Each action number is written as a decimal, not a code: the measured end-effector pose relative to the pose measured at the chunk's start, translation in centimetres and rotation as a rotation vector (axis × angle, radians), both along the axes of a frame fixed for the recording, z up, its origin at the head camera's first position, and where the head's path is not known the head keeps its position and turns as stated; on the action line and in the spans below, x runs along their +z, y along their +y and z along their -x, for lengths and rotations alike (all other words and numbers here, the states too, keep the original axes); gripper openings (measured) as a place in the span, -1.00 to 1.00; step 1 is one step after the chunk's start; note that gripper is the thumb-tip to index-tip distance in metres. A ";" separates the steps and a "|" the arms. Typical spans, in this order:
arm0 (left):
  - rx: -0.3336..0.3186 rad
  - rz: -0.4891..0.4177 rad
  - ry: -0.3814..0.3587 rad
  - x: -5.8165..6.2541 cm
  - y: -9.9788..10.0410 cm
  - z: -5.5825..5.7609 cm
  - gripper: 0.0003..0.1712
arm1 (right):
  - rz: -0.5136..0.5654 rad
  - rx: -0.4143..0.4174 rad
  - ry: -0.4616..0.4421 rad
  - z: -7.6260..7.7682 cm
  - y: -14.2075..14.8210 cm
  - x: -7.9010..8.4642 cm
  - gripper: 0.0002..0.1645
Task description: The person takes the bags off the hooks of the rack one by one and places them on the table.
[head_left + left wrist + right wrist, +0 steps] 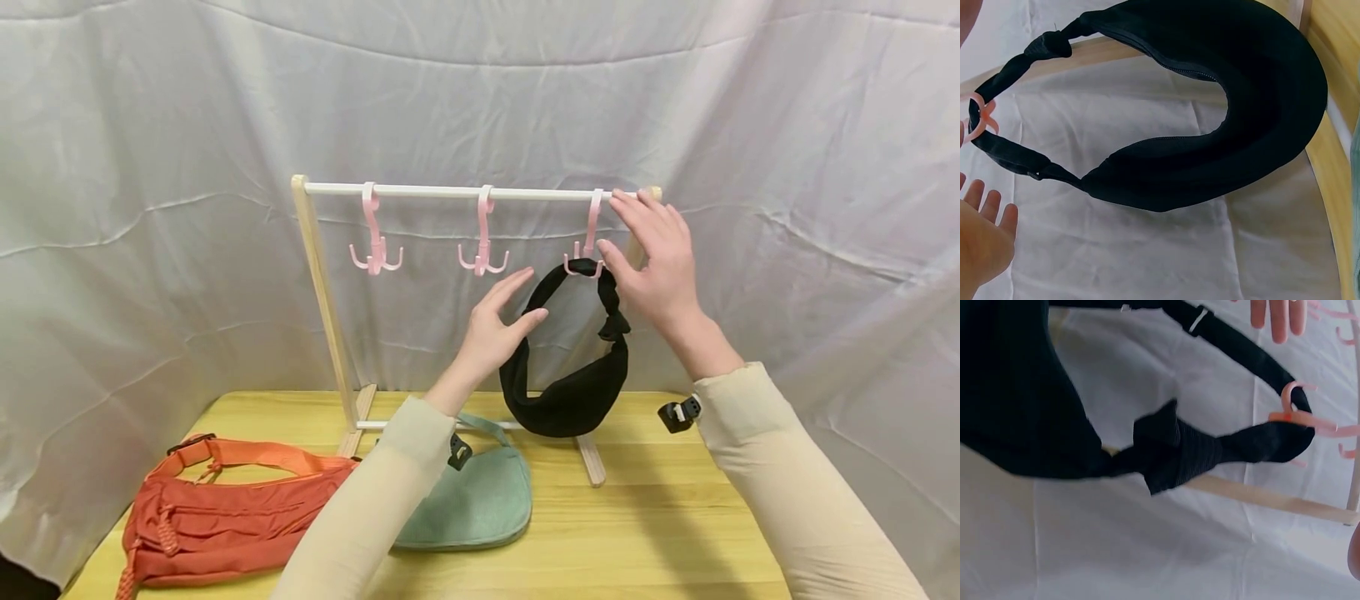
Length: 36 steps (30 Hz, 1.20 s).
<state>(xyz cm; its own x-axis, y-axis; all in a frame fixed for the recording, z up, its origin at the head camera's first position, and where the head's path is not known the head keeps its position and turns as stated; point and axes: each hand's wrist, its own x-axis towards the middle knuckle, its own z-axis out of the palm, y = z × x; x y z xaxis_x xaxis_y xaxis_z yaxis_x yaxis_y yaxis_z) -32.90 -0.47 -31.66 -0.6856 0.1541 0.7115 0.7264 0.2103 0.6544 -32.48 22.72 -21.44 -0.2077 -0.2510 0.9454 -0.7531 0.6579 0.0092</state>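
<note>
A black shoulder bag (577, 400) with a knotted strap hangs by that strap from the rightmost pink hook (592, 225) on the rack. Left of the strap is my left hand (495, 329), its fingers extended and holding nothing. My right hand (656, 262) is raised beside the same hook, fingers spread near the right end of the white bar (435, 192); whether a fingertip touches the bar I cannot tell. In the left wrist view the bag's zipper (1191, 73) shows along the inner curve. The right wrist view shows the strap's knot (1179, 447) and its slider buckle (1197, 320).
Two more pink hooks, a left one (375, 237) and a middle one (483, 237), hang from the bar. On the wooden table (637, 533) lie an orange-red bag (225, 525) and a mint green bag (480, 504), partly behind my left forearm. A pale curtain (480, 108) stands behind.
</note>
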 end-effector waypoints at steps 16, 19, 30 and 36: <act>-0.011 0.005 -0.065 1.2 1.3 1.1 -0.32 | -0.159 -0.063 -0.051 1.9 1.0 2.7 -0.37; -0.021 0.004 -0.078 1.5 1.6 1.3 -0.33 | -0.176 -0.035 -0.041 2.3 1.1 3.0 -0.39; -0.038 -0.018 -0.078 1.8 3.0 2.1 -0.36 | -0.207 0.046 0.040 2.8 1.1 3.4 -0.45; -0.042 -0.068 -0.082 1.7 3.9 2.1 -0.40 | -0.197 0.024 0.028 3.1 1.0 3.2 -0.44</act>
<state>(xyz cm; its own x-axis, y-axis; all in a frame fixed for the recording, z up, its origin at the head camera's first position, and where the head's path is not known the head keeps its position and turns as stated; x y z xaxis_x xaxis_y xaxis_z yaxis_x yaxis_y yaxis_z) -35.02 3.40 -29.96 -0.7361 0.1372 0.6628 0.6768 0.1336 0.7239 -35.54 23.74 -18.24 -0.1740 -0.4363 0.8828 -0.7664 0.6230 0.1568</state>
